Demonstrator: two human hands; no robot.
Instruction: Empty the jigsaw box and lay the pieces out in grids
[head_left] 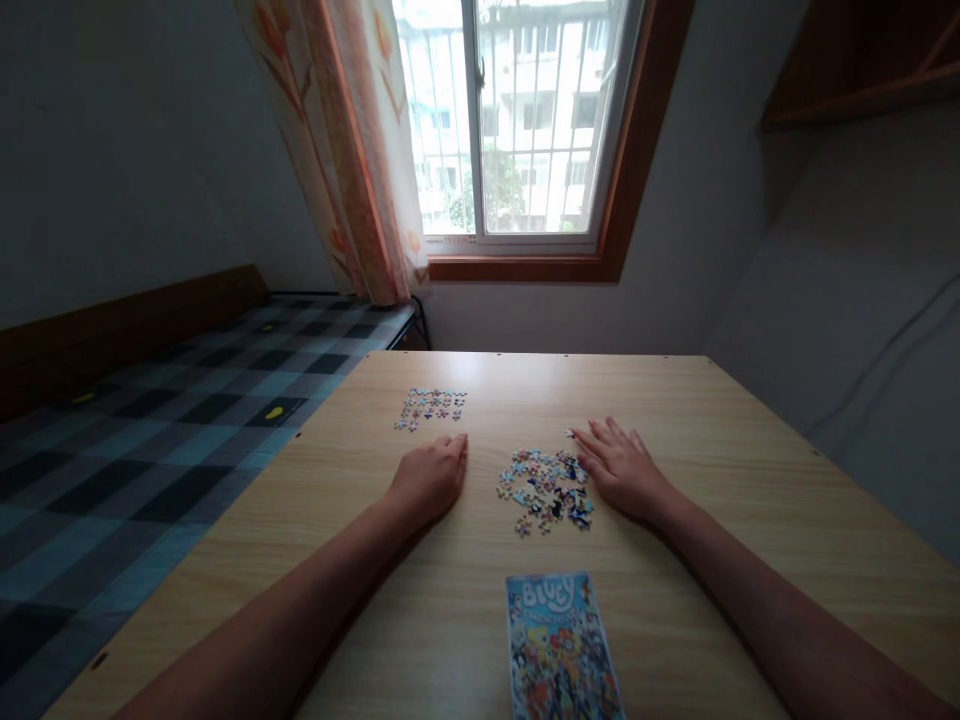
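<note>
Puzzle pieces (556, 507) lie heaped on the bench (420, 620), sorting likely under way: right hand (619, 467) splayed at a stray piece (569, 433), left hand (430, 475) curled near the laid-out rows (428, 413), grip unclear; next pick calls for a fine pinch

Bright window (536, 120), floral curtain (345, 150), checked bed (187, 440), dim walls (127, 150).

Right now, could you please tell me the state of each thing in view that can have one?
Left hand: fingers curled; any contents hidden.
Right hand: open, palm down, fingers spread.
Single puzzle piece: lying by the right hand.
Far puzzle pieces: laid out in rows.
Puzzle pile: loose, unassembled.
Bluey box: lying flat, picture side up.
Window: open or shut, I cannot tell.
Curtain: gathered at the window's left side.
Bed: covered with checked cloth.
</note>
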